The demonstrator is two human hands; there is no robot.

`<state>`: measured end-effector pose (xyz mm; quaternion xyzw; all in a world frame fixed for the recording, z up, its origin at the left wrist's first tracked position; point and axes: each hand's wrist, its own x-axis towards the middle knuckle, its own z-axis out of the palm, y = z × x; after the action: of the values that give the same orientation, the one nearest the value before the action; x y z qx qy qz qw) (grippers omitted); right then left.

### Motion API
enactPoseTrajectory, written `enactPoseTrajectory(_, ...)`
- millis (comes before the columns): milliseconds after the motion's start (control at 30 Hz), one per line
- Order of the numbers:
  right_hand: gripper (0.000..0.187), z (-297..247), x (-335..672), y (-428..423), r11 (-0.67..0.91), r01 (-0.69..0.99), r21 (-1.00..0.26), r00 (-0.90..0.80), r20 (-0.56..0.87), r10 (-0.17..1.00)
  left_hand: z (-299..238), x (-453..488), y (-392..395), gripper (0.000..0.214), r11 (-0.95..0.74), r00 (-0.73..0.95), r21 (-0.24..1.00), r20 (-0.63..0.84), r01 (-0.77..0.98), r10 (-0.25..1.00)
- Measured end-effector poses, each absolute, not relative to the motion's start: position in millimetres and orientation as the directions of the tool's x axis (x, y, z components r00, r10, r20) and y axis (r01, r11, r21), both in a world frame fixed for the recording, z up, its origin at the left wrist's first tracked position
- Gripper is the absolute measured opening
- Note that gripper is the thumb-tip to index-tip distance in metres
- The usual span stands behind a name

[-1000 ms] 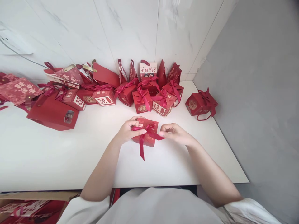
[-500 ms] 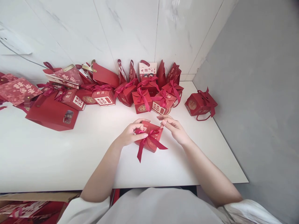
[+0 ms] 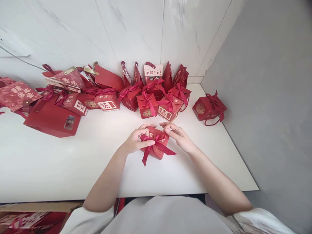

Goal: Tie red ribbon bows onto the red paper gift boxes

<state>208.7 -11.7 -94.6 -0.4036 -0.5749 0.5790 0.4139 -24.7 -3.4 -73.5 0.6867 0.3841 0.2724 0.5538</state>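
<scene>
A white worktop spreads out beneath and around both hands, meeting a marbled white wall beyond them and a grey wall off to the right hand's side. Beyond the hands, along the marbled wall, runs a long huddle of red gift bags and boxes, many tied with ribbon bows; the biggest of them, a flat red paper bag with a small window, lies on its side well off to the left of the left hand. A lone red box with a looped handle sits apart, beyond and to the right of the right hand, near the grey wall. Directly between the hands rests a small red gift box, standing on the worktop slightly tilted, with gold print on its top. The left hand cups the box's left side, thumb and forefinger pinching the dark red ribbon at its knot. The right hand touches the box's upper right edge, fingers curled together over the ribbon's other loop. Two ribbon tails trail loose toward the person, one down the front, one to the right.
</scene>
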Motion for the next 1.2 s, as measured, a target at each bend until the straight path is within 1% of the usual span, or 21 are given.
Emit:
enactPoseTrajectory(167, 0.032, -89, 209, -16, 0.08, -0.023, -0.997, -0.446, 0.082, 0.891, -76, -23, -5, 0.036, -0.173, 0.557, 0.946, -0.009, 0.273, 0.83)
enactPoseTrajectory(267, 0.034, -85, 209, -18, 0.109, -0.015, -0.994, -0.468, 0.104, 0.877, -75, -23, -6, 0.03, -0.186, 0.545, 0.942, 0.004, 0.279, 0.839)
enactPoseTrajectory(400, 0.036, -85, 210, -18, 0.121, 0.041, -0.992, -0.409, 0.094, 0.908, -70, -22, -8, 0.017, -0.219, 0.558, 0.931, 0.02, 0.292, 0.83)
enactPoseTrajectory(500, 0.034, -86, 213, -17, 0.13, 0.087, -0.988, -0.339, 0.094, 0.936, -66, -22, -9, 0.011, -0.217, 0.564, 0.919, -0.007, 0.33, 0.826)
enactPoseTrajectory(567, 0.035, -86, 215, -16, 0.133, 0.107, -0.985, -0.336, 0.09, 0.937, -65, -22, -10, 0.011, -0.203, 0.558, 0.917, -0.025, 0.343, 0.829)
enactPoseTrajectory(667, 0.037, -85, 216, -16, 0.113, 0.085, -0.99, -0.384, 0.072, 0.921, -66, -22, -10, 0.01, -0.203, 0.558, 0.918, -0.025, 0.342, 0.829)
enactPoseTrajectory(767, 0.035, -84, 215, -17, 0.088, 0.051, -0.995, -0.428, 0.058, 0.902, -68, -23, -9, 0.01, -0.217, 0.557, 0.92, -0.001, 0.326, 0.83)
enactPoseTrajectory(867, 0.032, -83, 214, -18, 0.079, 0.034, -0.996, -0.427, 0.057, 0.902, -70, -23, -8, 0.013, -0.228, 0.564, 0.915, 0.001, 0.333, 0.826)
enactPoseTrajectory(1000, 0.033, -80, 212, -20, 0.13, 0.047, -0.99, -0.471, 0.093, 0.877, -71, -22, -8, 0.011, -0.22, 0.562, 0.914, -0.009, 0.34, 0.827)
enactPoseTrajectory(1133, 0.022, -78, 210, -23, 0.152, 0.05, -0.987, -0.51, 0.106, 0.854, -71, -18, -10, 0.006, -0.205, 0.536, 0.907, -0.026, 0.367, 0.844)
enactPoseTrajectory(1200, 0.022, -78, 209, -23, 0.146, 0.042, -0.988, -0.526, 0.102, 0.844, -71, -16, -11, 0.003, -0.194, 0.526, 0.907, -0.036, 0.375, 0.85)
